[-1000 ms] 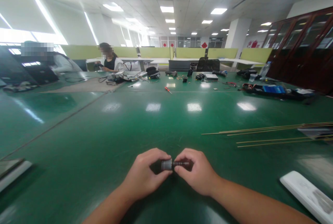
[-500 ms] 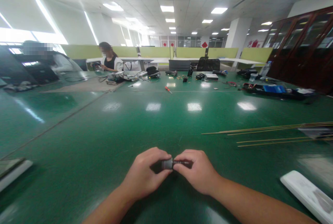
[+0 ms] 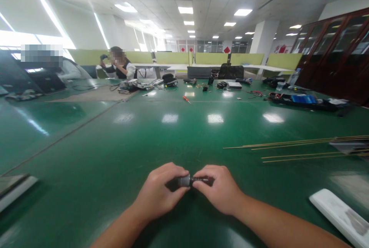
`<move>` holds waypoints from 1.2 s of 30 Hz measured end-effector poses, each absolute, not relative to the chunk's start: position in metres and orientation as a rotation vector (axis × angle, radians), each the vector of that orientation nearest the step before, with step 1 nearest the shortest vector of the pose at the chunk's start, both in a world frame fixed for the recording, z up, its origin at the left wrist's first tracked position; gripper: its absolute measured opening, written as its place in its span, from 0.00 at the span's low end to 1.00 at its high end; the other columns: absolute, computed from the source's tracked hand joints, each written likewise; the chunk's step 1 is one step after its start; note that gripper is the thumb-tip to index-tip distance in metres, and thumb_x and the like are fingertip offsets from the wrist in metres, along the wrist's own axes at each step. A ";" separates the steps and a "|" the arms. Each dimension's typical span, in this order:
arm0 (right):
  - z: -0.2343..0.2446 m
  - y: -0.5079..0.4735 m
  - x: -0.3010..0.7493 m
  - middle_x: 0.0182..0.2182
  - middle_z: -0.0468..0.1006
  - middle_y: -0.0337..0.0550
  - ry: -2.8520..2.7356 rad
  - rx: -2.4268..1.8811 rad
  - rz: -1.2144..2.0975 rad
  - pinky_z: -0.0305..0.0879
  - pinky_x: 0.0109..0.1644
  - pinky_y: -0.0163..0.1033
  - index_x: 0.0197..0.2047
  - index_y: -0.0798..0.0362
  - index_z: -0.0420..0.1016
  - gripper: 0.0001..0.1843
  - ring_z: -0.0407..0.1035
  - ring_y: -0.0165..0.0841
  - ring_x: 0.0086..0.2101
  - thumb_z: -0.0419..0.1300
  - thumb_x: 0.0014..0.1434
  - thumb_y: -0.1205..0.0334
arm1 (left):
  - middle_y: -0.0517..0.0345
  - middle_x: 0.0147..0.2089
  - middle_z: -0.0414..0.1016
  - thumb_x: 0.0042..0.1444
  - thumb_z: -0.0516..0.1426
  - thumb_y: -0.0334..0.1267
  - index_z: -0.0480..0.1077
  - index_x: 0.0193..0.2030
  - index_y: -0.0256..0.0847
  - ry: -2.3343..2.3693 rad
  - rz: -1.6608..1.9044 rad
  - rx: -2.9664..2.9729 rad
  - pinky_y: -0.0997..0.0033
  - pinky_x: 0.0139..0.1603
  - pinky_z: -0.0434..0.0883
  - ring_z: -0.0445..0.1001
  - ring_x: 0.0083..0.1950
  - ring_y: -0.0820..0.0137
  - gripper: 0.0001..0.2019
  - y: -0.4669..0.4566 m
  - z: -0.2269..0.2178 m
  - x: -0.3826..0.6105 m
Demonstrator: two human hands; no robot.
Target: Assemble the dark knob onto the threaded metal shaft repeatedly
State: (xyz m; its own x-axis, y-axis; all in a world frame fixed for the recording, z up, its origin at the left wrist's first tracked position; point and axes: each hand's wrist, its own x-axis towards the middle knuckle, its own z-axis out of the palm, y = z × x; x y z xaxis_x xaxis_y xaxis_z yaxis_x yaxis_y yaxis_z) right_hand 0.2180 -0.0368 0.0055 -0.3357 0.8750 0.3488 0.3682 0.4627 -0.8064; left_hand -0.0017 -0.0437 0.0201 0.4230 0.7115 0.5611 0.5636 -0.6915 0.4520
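Observation:
My left hand [image 3: 164,186] pinches a small grey cylinder [image 3: 185,181] between thumb and fingertips, low over the green tabletop. My right hand [image 3: 220,188] is closed on a thin dark rod [image 3: 203,179] that points at the cylinder's right end. Cylinder and rod lie in one line and meet between the fingertips. Whether they are one piece or two I cannot tell, as the fingers cover part of both.
Thin brass-coloured rods [image 3: 291,143] lie to the right, a white case [image 3: 340,215] near the right corner. A white-edged object [image 3: 20,192] is at left. Farther off are an orange screwdriver [image 3: 186,99], a black tray [image 3: 305,102] and two people at the table's far side.
My hands keep the same grip and have barely moved. Across the table, one person has raised a dark object and a hand towards head height.

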 end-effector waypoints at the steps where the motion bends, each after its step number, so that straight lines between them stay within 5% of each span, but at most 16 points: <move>1: 0.006 -0.037 0.218 0.29 0.83 0.39 -1.905 -1.042 0.793 0.63 0.35 0.35 0.35 0.50 0.86 0.04 0.74 0.32 0.30 0.68 0.57 0.65 | 0.58 0.39 0.81 0.54 0.65 0.32 0.77 0.44 0.44 1.125 1.121 2.480 0.71 0.42 0.77 0.80 0.39 0.69 0.11 -0.044 0.020 -0.002; 36: 0.004 -0.038 0.217 0.28 0.78 0.38 -1.875 -1.047 0.809 0.62 0.33 0.35 0.35 0.51 0.82 0.03 0.71 0.32 0.29 0.66 0.57 0.66 | 0.55 0.40 0.82 0.55 0.65 0.34 0.77 0.44 0.43 1.152 1.103 2.458 0.69 0.42 0.77 0.80 0.39 0.67 0.10 -0.042 0.021 -0.003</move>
